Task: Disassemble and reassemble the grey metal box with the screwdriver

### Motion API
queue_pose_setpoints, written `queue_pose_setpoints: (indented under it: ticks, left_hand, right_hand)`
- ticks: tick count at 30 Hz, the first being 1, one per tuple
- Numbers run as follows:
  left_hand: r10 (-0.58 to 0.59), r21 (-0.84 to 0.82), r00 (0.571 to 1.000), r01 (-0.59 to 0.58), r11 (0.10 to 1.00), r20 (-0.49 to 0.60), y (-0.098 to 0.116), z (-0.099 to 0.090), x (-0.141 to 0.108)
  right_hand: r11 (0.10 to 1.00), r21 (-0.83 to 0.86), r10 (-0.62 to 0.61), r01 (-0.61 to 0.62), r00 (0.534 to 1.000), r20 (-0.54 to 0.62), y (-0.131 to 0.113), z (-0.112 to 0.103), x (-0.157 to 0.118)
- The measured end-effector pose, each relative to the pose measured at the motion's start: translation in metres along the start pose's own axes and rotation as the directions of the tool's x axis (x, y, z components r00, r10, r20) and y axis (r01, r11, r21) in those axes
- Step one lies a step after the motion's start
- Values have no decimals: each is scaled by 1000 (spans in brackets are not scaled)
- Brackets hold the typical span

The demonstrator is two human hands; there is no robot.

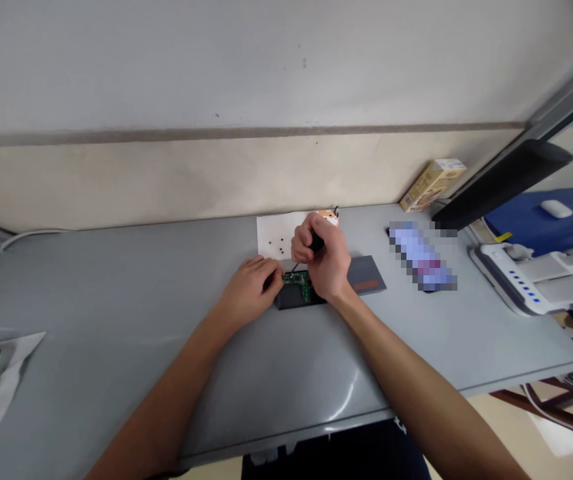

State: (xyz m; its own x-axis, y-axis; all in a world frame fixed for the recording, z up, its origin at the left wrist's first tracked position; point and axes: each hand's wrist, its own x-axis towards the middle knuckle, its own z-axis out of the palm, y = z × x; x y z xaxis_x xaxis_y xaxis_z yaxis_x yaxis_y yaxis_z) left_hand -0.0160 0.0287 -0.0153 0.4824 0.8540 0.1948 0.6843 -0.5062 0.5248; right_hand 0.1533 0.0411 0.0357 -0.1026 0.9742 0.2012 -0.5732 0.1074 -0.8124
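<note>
My right hand [330,257] is closed around the dark handle of a screwdriver [317,243]. Its thin shaft slants down to the left, and the tip is at the upper edge of a green circuit board [305,285]. That board lies in an open black plastic case [290,298] on the desk. My left hand [250,291] grips the left end of the case, its fingers curled and close to the screwdriver tip. Part of the case and board is hidden behind my right hand and wrist.
Several small dark screws [282,250] lie on white paper [265,230] behind the case. Right of my hand are a grey cover [364,270], a phone [421,259] and a white power strip [509,277]. A small box [431,185] leans against the wall.
</note>
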Motion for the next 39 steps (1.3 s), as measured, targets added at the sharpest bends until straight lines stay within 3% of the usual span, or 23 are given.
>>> queue_pose_setpoints:
  ticks: [39]
  left_hand:
    - [-4, -9, 1000, 4, 1000, -17, 3, -2, 0]
  right_hand:
    - [999, 33, 2, -2, 1000, 16, 4, -3, 3]
